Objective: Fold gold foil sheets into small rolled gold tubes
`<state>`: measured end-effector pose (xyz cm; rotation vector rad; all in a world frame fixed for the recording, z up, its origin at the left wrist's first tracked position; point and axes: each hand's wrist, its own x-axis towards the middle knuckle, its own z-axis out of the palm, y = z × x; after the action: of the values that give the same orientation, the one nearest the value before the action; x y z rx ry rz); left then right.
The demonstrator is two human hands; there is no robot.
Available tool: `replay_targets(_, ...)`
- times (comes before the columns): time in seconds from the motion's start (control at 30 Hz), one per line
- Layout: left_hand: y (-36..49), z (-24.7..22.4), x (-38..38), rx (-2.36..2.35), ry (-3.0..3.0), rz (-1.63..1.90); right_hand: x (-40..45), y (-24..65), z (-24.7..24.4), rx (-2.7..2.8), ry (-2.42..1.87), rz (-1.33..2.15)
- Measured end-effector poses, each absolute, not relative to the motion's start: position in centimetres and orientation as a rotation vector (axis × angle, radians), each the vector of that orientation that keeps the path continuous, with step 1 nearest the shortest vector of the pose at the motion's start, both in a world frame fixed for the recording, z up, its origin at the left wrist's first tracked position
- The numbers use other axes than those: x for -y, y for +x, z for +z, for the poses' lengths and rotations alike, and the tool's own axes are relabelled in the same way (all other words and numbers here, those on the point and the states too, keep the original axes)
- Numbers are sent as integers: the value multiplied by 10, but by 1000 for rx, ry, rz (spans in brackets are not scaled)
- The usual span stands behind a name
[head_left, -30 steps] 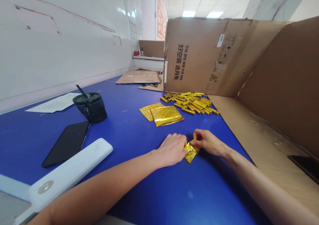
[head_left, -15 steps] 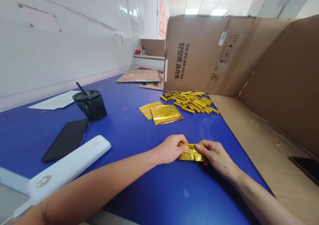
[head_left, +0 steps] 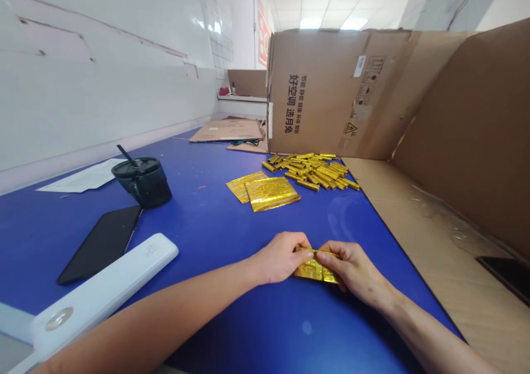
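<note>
Pinching gold foil (head_left: 315, 272), left hand (head_left: 282, 258) and right hand (head_left: 350, 266) fingers hide its ends

A crinkled gold foil sheet (head_left: 316, 270) lies folded into a flat strip, its top edge pinched between the left hand (head_left: 284, 257) at 9 o'clock and the right hand (head_left: 350, 268) at 3 o'clock. Two flat gold foil packets (head_left: 271, 193) overlap at 11 o'clock, well apart from it. A loose heap of shiny gold foil rolls (head_left: 312, 171) lies at 12 o'clock, pointing every way.
</note>
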<state>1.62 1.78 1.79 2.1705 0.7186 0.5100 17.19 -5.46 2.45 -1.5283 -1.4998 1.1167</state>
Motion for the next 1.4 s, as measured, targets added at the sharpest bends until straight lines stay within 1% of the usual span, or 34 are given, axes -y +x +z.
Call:
replay_targets(0.13, 15, 20, -19, -754, 2186, 503, 54, 173, 24, 1437, -1502, 1240)
replay_targets(0.4, 14, 20, -20, -800, 2237, 510, 51, 169, 18, 1370, -1610, 1101)
replay_targets(0.5, 13, 21, -22, -846, 2277, 505, 48, 172, 15, 1393, -1622, 970)
replay_targets(0.63, 14, 22, -28, -943, 2373, 461, 43, 176, 11, 1539, -1681, 697)
replay_targets(0.8, 16, 18, -34, -1061, 2519, 429, 37, 174, 13, 1723, -1971, 347)
replay_targets(0.97, 15, 11, -36, -1137, 2710, 463, 35, 170, 14, 1809, -2204, 103)
replay_targets(1.2, 17, 11, -31, -967, 2986, 525, 35, 169, 15, 1854, -2288, -38)
replay_targets(1.4, 17, 14, -30, -723, 3153, 337, 29, 172, 19, 1919, -2326, -22)
